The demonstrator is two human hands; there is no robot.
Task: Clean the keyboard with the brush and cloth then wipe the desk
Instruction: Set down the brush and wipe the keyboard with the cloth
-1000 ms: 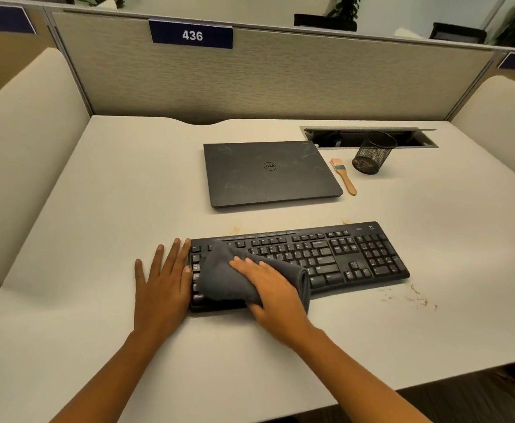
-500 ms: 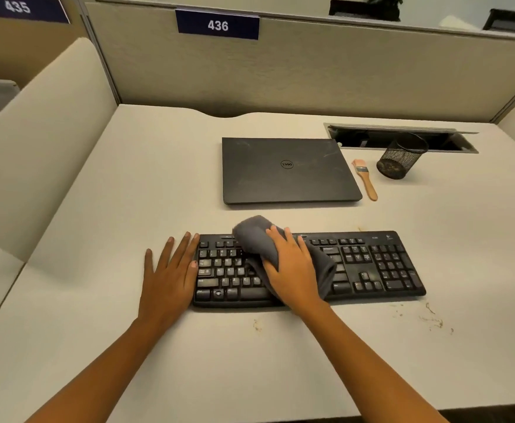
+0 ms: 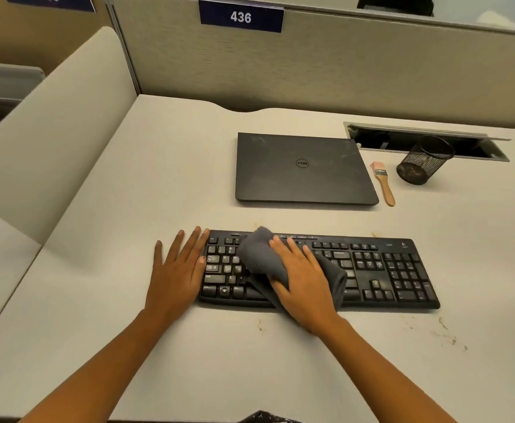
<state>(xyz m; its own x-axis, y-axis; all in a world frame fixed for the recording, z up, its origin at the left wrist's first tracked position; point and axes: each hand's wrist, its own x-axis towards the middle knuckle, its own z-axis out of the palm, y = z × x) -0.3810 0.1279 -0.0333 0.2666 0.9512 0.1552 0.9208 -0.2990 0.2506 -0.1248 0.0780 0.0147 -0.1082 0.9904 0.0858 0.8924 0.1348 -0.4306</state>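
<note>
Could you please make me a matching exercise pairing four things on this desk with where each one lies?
Things:
1. cloth
2. brush
3. laptop
4. cup

Places:
A. between laptop and cup
B. farthest right of the four
C. under the right hand, on the keyboard
D. closed, behind the keyboard

Pairs: 1-C; 2-A; 3-D; 4-B

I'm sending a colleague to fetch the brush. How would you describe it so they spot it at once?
Find the closed black Dell laptop on the beige desk. Between it and the black wire-mesh pen cup to its right lies a small flat paintbrush. Its tan wooden handle and pale pink bristles set it apart from those dark neighbours.
</note>
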